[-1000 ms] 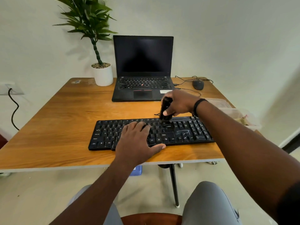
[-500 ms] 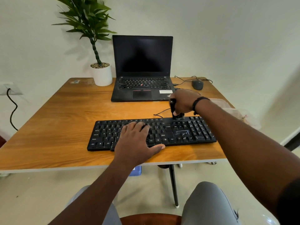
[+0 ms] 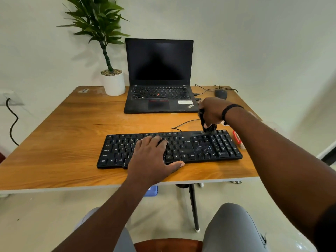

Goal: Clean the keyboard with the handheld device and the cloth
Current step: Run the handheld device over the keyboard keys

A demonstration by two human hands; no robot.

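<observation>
while left hand (image 3: pixel 151 157) lies flat, fingers spread, on keyboard (image 3: pixel 183 148), right hand (image 3: pixel 212 111) grips handheld device (image 3: pixel 209 127).

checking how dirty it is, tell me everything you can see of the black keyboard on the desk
The keyboard is a full-size black plastic board with white legends and a number pad at its right end. It lies flat near the front edge of the wooden table, in front of the laptop. Pale streaks and scribble-like marks show around the arrow keys and number pad. The left hand rests flat on its middle keys. The right hand grips a dark handheld device, its tip at the board's top right edge. A thin cable runs off behind it.
</observation>
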